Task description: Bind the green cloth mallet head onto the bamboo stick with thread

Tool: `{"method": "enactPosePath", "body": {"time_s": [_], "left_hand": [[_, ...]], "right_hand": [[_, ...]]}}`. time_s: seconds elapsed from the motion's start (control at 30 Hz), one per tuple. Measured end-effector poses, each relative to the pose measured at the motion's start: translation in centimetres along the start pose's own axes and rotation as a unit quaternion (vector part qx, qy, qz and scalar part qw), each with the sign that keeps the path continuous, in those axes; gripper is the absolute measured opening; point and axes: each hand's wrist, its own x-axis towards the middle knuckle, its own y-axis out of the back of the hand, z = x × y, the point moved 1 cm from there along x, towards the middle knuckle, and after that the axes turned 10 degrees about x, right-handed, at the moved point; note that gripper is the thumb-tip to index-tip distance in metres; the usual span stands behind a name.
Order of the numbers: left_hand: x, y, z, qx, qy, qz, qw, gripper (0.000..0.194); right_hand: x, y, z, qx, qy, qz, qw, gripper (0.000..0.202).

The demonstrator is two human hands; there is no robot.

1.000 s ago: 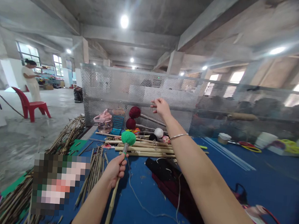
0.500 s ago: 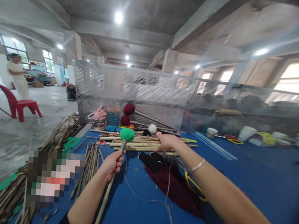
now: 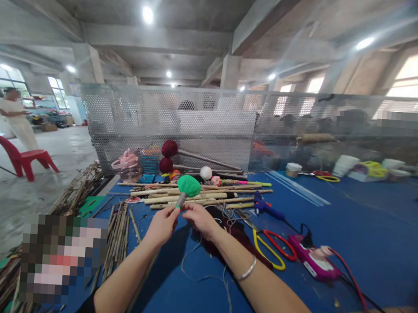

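Note:
My left hand (image 3: 162,227) is closed around a stick topped with a round green yarn head (image 3: 189,186). Grey wrapping (image 3: 181,201) covers the neck between head and hand, and the lower stick is mostly hidden by my forearm. Close against this neck, the fingers of my right hand (image 3: 201,219) are drawn together; what they pinch, if anything, is too small to tell. A thin grey string (image 3: 200,276) loops on the blue table below my hands. Dark red fabric (image 3: 237,239) lies partly under my right forearm.
Scissors (image 3: 270,249) with red and yellow handles, a blue glue gun (image 3: 268,208) and a magenta power strip (image 3: 314,261) lie at right. Behind are bare sticks (image 3: 192,193), a white ball (image 3: 205,173) and dark red balls (image 3: 169,149). A perforated metal screen (image 3: 133,118) borders the back.
My right hand has come back from the sticks and balls at the rear to the neck of the green-headed stick. My left hand still holds that stick, its head now tilted more rightward.

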Motion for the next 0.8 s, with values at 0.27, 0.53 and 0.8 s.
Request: {"method": "enactPosePath", "body": {"time_s": [0.27, 0.53, 0.8], "left_hand": [[-0.9, -1.2, -0.2, -0.091, 0.013, -0.032, 0.995, 0.036], [-1.5, -2.0, -0.9, -0.137, 0.029, -0.105, 0.985, 0.028], [-1.1, -2.0, -2.3, 0.055, -0.045, -0.028, 0.997, 0.043]], "right_hand": [[-0.8, 1.1, 0.2, 0.020, 0.085, 0.035, 0.996, 0.023], [-0.9, 2.0, -0.4, 0.123, 0.025, -0.083, 0.989, 0.039], [-1.1, 1.1, 0.7, 0.085, -0.026, -0.010, 0.996, 0.037]]}}
